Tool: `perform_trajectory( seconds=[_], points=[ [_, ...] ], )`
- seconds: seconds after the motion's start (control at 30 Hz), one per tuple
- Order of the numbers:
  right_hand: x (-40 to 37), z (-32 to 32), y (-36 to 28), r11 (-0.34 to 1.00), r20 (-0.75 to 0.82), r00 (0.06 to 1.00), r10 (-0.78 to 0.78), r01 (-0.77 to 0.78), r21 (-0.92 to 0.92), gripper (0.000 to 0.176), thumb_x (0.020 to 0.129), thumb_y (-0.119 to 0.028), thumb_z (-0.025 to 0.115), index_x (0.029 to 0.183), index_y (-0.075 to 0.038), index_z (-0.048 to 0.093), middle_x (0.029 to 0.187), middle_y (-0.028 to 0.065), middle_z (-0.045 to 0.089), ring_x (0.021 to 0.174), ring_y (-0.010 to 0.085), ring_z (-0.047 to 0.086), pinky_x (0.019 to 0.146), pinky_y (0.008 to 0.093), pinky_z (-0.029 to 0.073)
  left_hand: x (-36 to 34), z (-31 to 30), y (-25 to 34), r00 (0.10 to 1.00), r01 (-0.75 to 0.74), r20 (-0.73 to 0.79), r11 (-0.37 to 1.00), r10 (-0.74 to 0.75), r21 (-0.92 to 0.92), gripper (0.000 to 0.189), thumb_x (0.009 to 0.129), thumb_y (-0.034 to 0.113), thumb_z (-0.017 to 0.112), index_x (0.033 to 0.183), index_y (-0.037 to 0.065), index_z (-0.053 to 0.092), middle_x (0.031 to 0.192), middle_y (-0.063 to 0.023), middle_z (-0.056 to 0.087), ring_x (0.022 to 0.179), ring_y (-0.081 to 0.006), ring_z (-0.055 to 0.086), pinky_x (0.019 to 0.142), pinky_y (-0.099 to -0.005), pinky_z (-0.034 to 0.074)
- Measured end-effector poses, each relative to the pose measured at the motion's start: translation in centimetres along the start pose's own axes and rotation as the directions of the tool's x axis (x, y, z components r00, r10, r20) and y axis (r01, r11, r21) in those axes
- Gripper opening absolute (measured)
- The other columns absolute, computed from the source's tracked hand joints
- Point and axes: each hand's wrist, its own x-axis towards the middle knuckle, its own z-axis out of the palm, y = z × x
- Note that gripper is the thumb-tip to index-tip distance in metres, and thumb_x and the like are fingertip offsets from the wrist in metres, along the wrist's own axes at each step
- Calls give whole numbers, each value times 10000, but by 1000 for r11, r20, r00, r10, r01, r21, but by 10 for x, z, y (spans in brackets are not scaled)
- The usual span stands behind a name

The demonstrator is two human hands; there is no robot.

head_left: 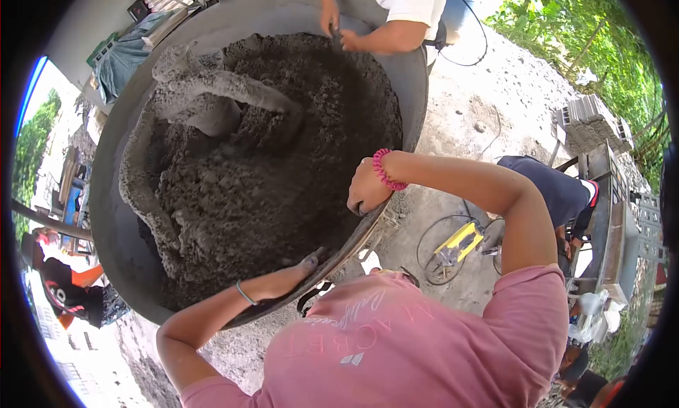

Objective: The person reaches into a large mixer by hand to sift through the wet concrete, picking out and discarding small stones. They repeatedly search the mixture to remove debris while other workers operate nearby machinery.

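Note:
A large round metal mixing pan (113,224) holds dark wet concrete mix (233,217). A thick mix-coated arm (247,93) with a rounded blade stands in the pan. My left hand (290,277), with a teal band at the wrist, lies over the near rim, its dark-smeared fingers stretched out along the inner wall. Further right, my right hand (368,187), wearing a pink coiled bracelet, is bent over the rim with its fingers curled down and partly hidden.
Across the pan, another person's hands (339,36) hold a small dark object. A yellow tool (460,243) with a cable lies on the ground at right. Grey blocks (594,121) are stacked beyond. People are at the left and right edges.

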Motion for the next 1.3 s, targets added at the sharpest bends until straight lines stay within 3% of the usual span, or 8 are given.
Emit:
perform_trajectory(
  seconds=[0.3, 0.67, 0.77, 0.83, 0.9, 1.03, 1.17, 1.3],
  points=[
    [11, -6, 42, 982, 120, 976, 183, -187, 23, 413, 738, -293, 554, 1111, -120, 511, 914, 176, 617, 881, 335, 589, 765, 424, 459, -53, -43, 67, 988, -116, -32, 853, 154, 508, 511, 921, 301, 345, 1302, -38, 312, 1264, -221, 422, 1178, -310, 403, 992, -355, 292],
    [-187, -44, 43, 958, -482, 838, 257, -155, 240, 356, 730, -249, 638, 999, -50, 518, 816, 100, 590, 735, 221, 582, 705, 343, 449, -97, -70, 94, 832, -101, -307, 672, 461, 734, 403, 810, 220, 566, 1147, 6, 510, 1007, -157, 578, 905, -315, 536, 803, -382, 409],
    [-318, -32, 156, 221, -217, 90, 972, -665, 713, 473, 717, -332, 633, 1072, -48, 502, 974, 140, 552, 853, 246, 555, 704, 335, 465, -96, -77, 84, 852, -115, -279, 677, 444, 727, 418, 825, 278, 542, 1141, 6, 511, 961, -169, 576, 910, -320, 533, 809, -383, 405],
    [-402, -15, 238, -45, -652, -506, 565, -808, 588, 585, 750, -410, 584, 1193, -68, 413, 1116, 227, 457, 978, 338, 493, 807, 406, 426, -101, -86, 80, 911, -52, -233, 653, 342, 756, 470, 839, 337, 510, 1159, -7, 495, 1000, -202, 566, 948, -350, 524, 829, -396, 404],
    [-422, -32, 248, 86, -778, -628, 29, -773, 628, 697, 784, -488, 535, 1314, -88, 324, 1257, 315, 362, 1103, 430, 432, 909, 477, 386, -111, -94, 75, 912, -16, -253, 645, 322, 764, 504, 838, 350, 513, 1179, -20, 481, 1065, -218, 557, 996, -360, 519, 855, -394, 407],
    [-262, -106, 96, 652, -895, -153, 419, -636, 414, 374, 864, -300, 490, 1169, -87, 526, 1092, 139, 580, 998, 264, 555, 852, 340, 421, -124, -120, 49, 863, 62, -366, 646, 349, 761, 463, 841, 304, 529, 1150, -39, 497, 1078, -223, 557, 1016, -346, 522, 880, -373, 404],
    [-130, -121, 14, 931, -669, 665, 332, -344, 120, 280, 839, -190, 518, 1081, -55, 556, 1079, 108, 586, 957, 222, 564, 841, 311, 419, -138, -134, 27, 831, 437, -552, 537, 66, 722, 460, 838, 306, 529, 1173, -6, 483, 1047, -204, 564, 1006, -337, 516, 872, -387, 397],
    [-31, -112, 36, 982, -665, 745, 38, -151, -112, 306, 814, -238, 562, 1040, -32, 569, 955, 148, 613, 886, 291, 584, 779, 363, 451, -154, -157, -27, 672, 546, -716, 527, 188, 651, 372, 838, 282, 525, 1087, 7, 539, 932, -189, 591, 905, -318, 552, 813, -382, 421]
  ],
)
